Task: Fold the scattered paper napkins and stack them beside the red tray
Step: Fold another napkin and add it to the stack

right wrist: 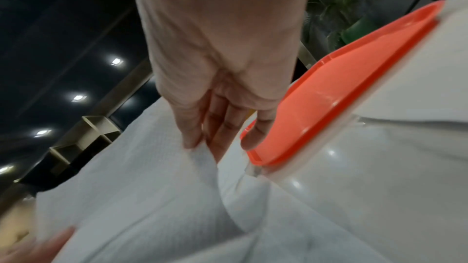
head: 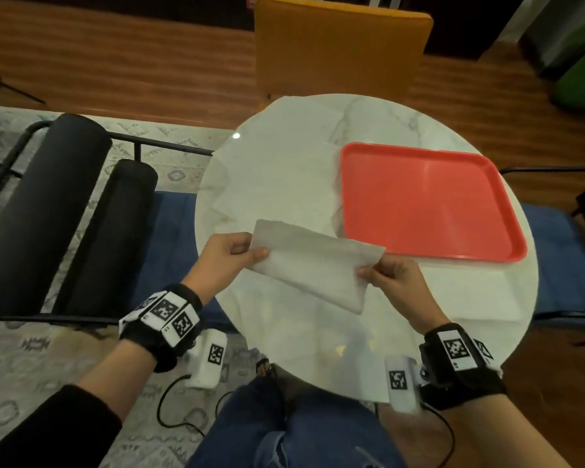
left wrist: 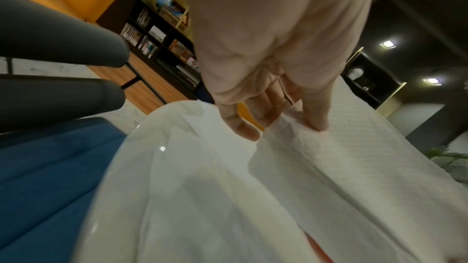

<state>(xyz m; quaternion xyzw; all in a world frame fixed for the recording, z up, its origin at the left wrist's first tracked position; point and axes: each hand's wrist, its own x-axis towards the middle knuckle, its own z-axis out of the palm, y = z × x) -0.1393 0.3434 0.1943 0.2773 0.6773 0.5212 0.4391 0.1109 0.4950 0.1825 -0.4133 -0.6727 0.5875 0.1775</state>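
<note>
At the left edge of the head view, two black rolls (head: 65, 211) of a chair lie over a patterned rug (head: 24, 359), with a blue cushion (head: 173, 238) just beside the round white table (head: 480, 319). Low and left of centre, the left hand (head: 225, 256) pinches the left end of a folded napkin (head: 313, 265) between thumb and curled fingers; the left wrist view shows the thumb (left wrist: 314, 111) pressed onto the textured paper and the fingers behind it. The napkin is held in the air above the near half of the table, stretched as a long strip slanting from upper left to lower right at mid-frame. More napkins (head: 277, 170) lie flat and unfolded on the table's left and near parts, overlapping one another. Right of centre, the right hand (head: 394, 278) pinches the strip's right end, thumb on top and fingers curled beneath, as the right wrist view confirms, where the fingers (right wrist: 222, 127) close on the paper's edge just beside the tray's corner. The red tray (head: 429, 204) sits on the right half of the table, holding nothing, one napkin reaching under its left rim. An orange chair (head: 338, 49) stands beyond the table at the top centre, on a wood floor (head: 115, 62).
</note>
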